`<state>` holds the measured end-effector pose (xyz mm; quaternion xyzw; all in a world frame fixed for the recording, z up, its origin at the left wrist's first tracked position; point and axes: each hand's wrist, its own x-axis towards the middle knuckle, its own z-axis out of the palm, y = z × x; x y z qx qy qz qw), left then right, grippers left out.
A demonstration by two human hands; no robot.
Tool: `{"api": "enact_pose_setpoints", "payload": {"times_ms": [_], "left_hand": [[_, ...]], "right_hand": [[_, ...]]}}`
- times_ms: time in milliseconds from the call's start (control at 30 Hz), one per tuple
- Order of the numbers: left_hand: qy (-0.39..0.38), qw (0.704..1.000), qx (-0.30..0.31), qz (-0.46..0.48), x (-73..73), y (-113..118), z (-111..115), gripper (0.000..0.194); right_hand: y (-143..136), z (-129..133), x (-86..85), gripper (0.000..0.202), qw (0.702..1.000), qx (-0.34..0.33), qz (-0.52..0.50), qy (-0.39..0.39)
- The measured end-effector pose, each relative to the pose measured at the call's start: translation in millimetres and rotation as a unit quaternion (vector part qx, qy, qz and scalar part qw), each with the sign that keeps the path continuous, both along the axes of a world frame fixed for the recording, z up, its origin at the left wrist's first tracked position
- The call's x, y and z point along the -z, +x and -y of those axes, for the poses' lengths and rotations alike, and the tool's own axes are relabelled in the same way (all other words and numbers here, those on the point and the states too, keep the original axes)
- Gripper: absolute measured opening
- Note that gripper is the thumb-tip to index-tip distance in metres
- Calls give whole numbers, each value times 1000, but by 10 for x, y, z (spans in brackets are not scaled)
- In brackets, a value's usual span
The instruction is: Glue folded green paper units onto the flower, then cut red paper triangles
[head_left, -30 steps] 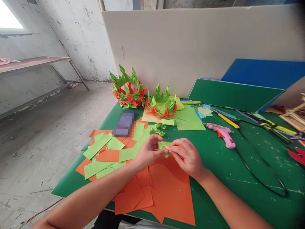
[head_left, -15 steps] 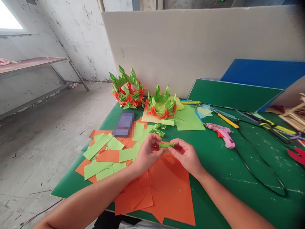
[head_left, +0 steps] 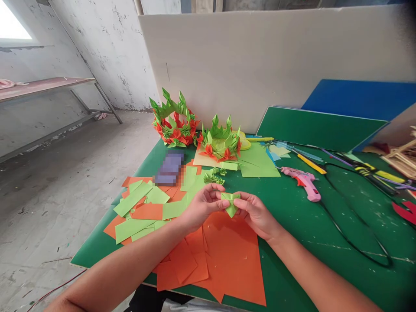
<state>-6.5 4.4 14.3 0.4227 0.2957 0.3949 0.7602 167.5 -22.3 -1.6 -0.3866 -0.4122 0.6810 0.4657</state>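
Between my two hands is a small folded piece of green paper (head_left: 231,206), its lower end tapering to a point. My left hand (head_left: 208,201) pinches its left side between thumb and fingers. On the right side, my right hand (head_left: 251,210) grips it, thumb in front. Just beyond my fingers lie several small green folded paper pieces (head_left: 214,177). Orange paper sheets (head_left: 232,255) are spread on the table below my hands. Farther back stand two paper crowns in green and orange, the nearer one (head_left: 221,141) and a taller one (head_left: 173,123).
Green and orange paper strips (head_left: 133,201) are heaped at left, beside a blurred purple rectangular object (head_left: 169,169). A pink glue gun (head_left: 302,182) lies at right, its black cord (head_left: 351,245) looping over the green table. Cutting tools (head_left: 370,173) and boards (head_left: 321,130) are farther back.
The green folded paper has been turned, so its pointed face now shows instead of a narrow edge. Both hands stay in nearly the same place, with fingers shifted around it.
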Motion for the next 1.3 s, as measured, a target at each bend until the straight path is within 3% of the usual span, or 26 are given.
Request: {"api": "enact_pose_setpoints", "payload": {"times_ms": [167, 333, 467, 567, 633, 733, 833, 1000, 1133, 1300], "left_hand": [[3, 1000, 19, 0, 5, -3, -11, 42], [67, 993, -39, -83, 56, 2, -2, 34], [115, 982, -39, -143, 134, 13, 5, 33], [121, 979, -77, -148, 144, 21, 2, 38], [102, 980, -103, -138, 125, 21, 1, 43], [34, 991, -41, -121, 87, 11, 8, 39], [-50, 994, 47, -81, 59, 3, 18, 43], [-116, 990, 6, -77, 19, 1, 5, 31], [-137, 988, -36, -65, -1, -2, -11, 30], [-127, 987, -58, -78, 49, -3, -17, 32]], "right_hand": [[24, 1, 3, 23, 999, -17, 26, 8], [15, 6, 65, 23, 990, 54, 101, 82], [-27, 14, 82, 22, 969, 97, 176, 145], [-57, 31, 46, 17, 935, 151, 238, 215], [-59, 41, 21, 12, 896, 198, 289, 275], [-25, 44, 14, 4, 826, 237, 356, 368], [29, 33, 35, 9, 771, 220, 401, 442], [75, 10, 52, 20, 728, 179, 444, 491], [66, 2, 47, 19, 711, 147, 459, 512], [56, 4, 22, 17, 719, 125, 457, 509]]}}
